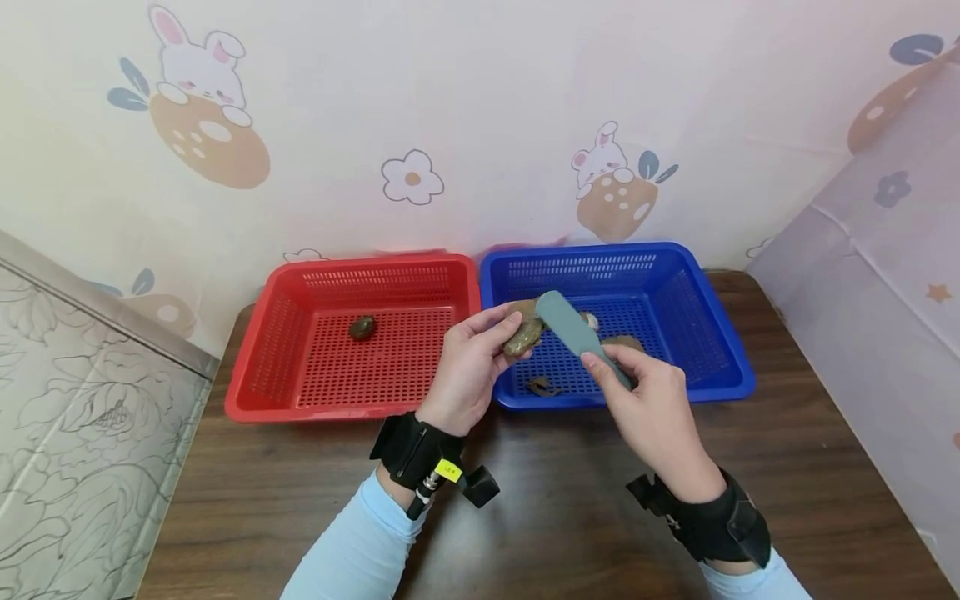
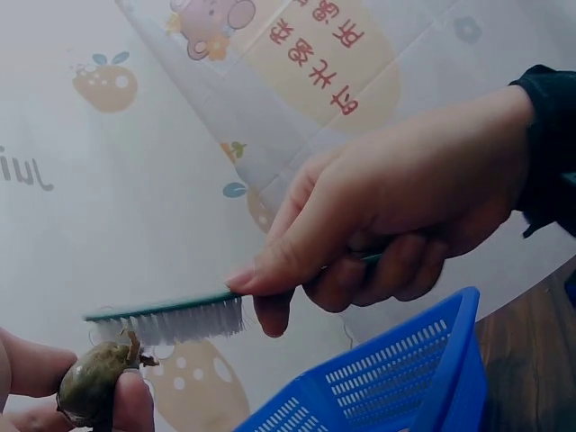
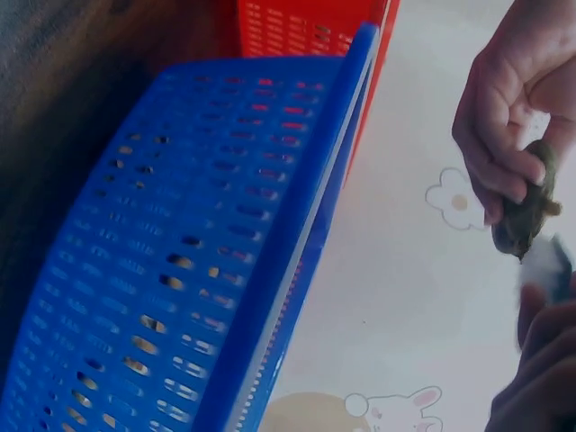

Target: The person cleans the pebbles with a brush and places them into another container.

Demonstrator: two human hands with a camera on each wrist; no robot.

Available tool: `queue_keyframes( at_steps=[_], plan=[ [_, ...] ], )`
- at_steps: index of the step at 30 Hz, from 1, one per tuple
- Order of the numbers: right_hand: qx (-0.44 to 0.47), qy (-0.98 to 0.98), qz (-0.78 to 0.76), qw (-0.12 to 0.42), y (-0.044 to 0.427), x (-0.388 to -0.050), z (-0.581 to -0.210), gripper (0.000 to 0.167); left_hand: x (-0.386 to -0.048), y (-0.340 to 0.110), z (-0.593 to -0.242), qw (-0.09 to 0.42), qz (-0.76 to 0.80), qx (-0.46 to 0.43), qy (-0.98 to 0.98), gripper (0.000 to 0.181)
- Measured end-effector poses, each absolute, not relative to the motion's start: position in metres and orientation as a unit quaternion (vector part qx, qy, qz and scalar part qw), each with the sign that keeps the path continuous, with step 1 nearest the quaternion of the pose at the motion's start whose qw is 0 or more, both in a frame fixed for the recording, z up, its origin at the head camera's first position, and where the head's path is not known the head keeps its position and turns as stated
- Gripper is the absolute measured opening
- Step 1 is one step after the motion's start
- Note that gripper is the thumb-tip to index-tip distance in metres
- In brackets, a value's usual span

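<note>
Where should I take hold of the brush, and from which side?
Likely best by the slim handle, coming from the right in the head view, where the right hand holds the brush. The handle points toward that side; the broad head points away, its bristles facing the green-brown lump in the left hand.

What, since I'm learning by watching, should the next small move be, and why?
Probably a short, light stroke of the brush across the greenish-brown lump. The left hand holds the lump between fingers and thumb, and the right hand grips the brush with its white bristles turned toward the lump, though whether they touch is hard to tell.
</note>
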State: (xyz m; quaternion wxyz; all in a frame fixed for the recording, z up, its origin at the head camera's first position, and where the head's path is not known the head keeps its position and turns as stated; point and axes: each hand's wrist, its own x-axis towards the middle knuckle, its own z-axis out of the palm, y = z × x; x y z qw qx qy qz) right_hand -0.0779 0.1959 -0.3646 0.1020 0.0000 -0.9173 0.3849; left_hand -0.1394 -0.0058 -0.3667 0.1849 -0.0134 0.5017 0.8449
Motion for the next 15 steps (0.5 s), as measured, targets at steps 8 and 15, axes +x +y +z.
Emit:
queue_keyframes(
  at_steps=[8, 15],
  plan=[
    [-0.009, -0.912, 0.391, 0.119, 0.1987, -0.0755, -0.3610, 0.030, -0.1401, -0.0057, -0.3696, 0.193, 0.842, -0.033, 0.503, 0.031],
    [0.029, -0.921, 0.379, 0.082, 0.1969, -0.0733, -0.3656, 0.032, -0.1416, -0.0036, -0.3704, 0.187, 0.834, -0.028, 0.519, 0.028]
  ],
)
